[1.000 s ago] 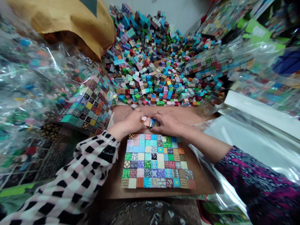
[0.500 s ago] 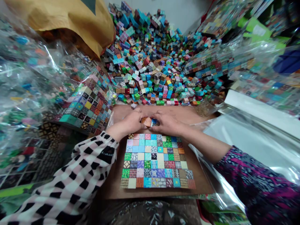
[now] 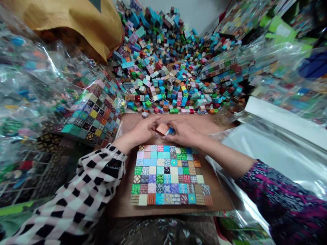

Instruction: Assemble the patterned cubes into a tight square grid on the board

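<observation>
A flat grid of small patterned cubes lies on a brown board in front of me. Just beyond its far edge my left hand and my right hand meet. Between their fingers sits a small cluster of cubes, with an orange-brown face and a blue one showing. Both hands have their fingers curled around this cluster, which sits a little above the board. A single loose cube rests on the board past my left hand.
A huge heap of loose coloured cubes rises behind the board. A finished block of cubes wrapped in clear plastic stands at the left. Crinkled clear bags crowd the right, more filled bags the left. A mustard-yellow cloth hangs at upper left.
The cluster between my hands has turned, so an orange-brown face now shows on top. Both hands stay at the far edge of the grid, barely shifted.
</observation>
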